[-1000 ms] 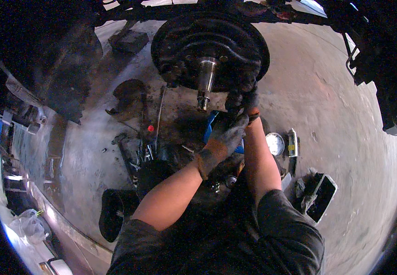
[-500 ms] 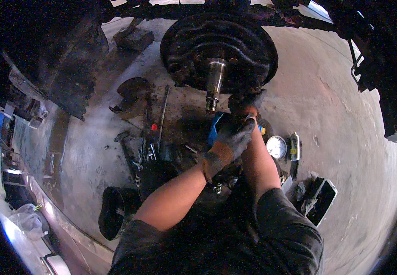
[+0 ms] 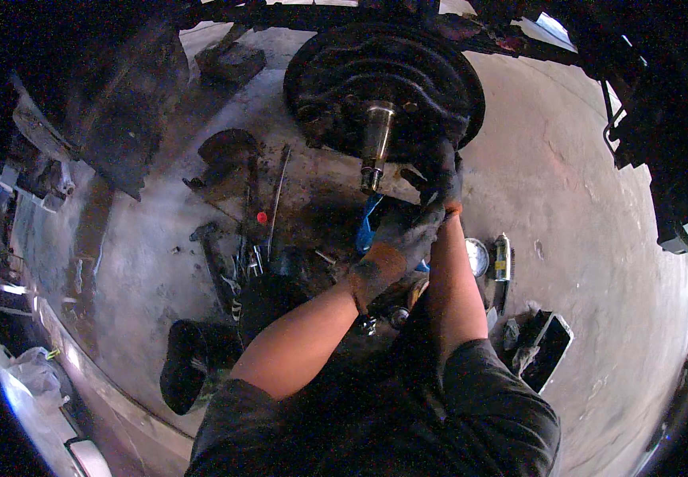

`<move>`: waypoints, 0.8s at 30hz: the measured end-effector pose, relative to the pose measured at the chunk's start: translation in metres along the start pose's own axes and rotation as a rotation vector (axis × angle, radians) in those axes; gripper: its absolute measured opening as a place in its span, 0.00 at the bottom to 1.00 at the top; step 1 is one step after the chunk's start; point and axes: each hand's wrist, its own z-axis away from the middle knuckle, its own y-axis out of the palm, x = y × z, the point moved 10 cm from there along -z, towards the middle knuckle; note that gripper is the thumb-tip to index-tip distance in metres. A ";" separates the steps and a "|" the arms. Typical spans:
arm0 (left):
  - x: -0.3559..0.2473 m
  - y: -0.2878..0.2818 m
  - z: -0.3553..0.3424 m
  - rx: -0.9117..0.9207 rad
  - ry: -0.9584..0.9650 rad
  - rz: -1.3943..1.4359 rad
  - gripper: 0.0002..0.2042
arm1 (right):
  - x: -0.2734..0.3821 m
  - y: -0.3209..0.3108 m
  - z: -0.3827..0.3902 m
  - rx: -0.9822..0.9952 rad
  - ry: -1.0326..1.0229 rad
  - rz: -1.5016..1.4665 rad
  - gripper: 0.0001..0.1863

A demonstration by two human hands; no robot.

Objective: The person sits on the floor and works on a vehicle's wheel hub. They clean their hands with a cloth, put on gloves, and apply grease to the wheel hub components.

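Hub: the dark round hub (image 3: 383, 87) with its metal spindle (image 3: 376, 143) stands at the top centre, just above your hands.
Right hand: your gloved right hand (image 3: 441, 176) reaches up to the lower right edge of the hub, touching it; I cannot tell whether its grip is clamped or loose.
Left hand: your gloved left hand (image 3: 403, 242) sits just below the right one, against the right wrist; its fingers are curled, but what they close on is hidden.
Blue piece: a blue item (image 3: 368, 225) shows between your left hand and the spindle tip.
Containers: a round tin (image 3: 477, 256) lies right of your right forearm, with a small can (image 3: 502, 256) just beside it; their contents cannot be made out. A dark tray (image 3: 549, 347) lies further right, its fill unclear. A black bucket (image 3: 181, 374) stands by your left elbow.
Tools: a long bar (image 3: 278, 195), a red-capped bit (image 3: 262, 217) and scattered wrenches (image 3: 232, 262) lie left of the hub.
Floor: stained grey concrete floor (image 3: 582, 207), oily beneath the hub.
Room: dark vehicle frame (image 3: 654, 119) overhead at right.
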 end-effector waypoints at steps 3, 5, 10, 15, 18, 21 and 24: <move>-0.003 0.009 0.007 -0.052 0.162 -0.145 0.19 | 0.007 -0.008 -0.013 0.098 -0.301 0.466 0.27; 0.012 0.017 0.012 0.007 0.056 -0.076 0.19 | -0.018 -0.012 -0.017 0.049 0.001 0.218 0.25; 0.009 0.014 0.009 -0.129 0.093 -0.099 0.23 | 0.000 0.001 -0.008 -0.008 -0.337 0.178 0.20; 0.014 0.019 0.007 -0.132 0.072 -0.039 0.26 | 0.033 0.030 0.021 0.045 -0.924 0.975 0.18; 0.011 0.016 0.009 -0.198 0.125 -0.096 0.28 | 0.021 0.023 0.003 0.176 -0.518 0.476 0.15; 0.008 0.017 0.003 -0.153 0.117 -0.065 0.27 | -0.015 0.016 -0.011 0.137 0.085 -0.359 0.11; 0.022 0.022 0.007 -0.029 -0.038 0.058 0.23 | -0.006 0.010 0.007 -0.045 0.029 -0.077 0.17</move>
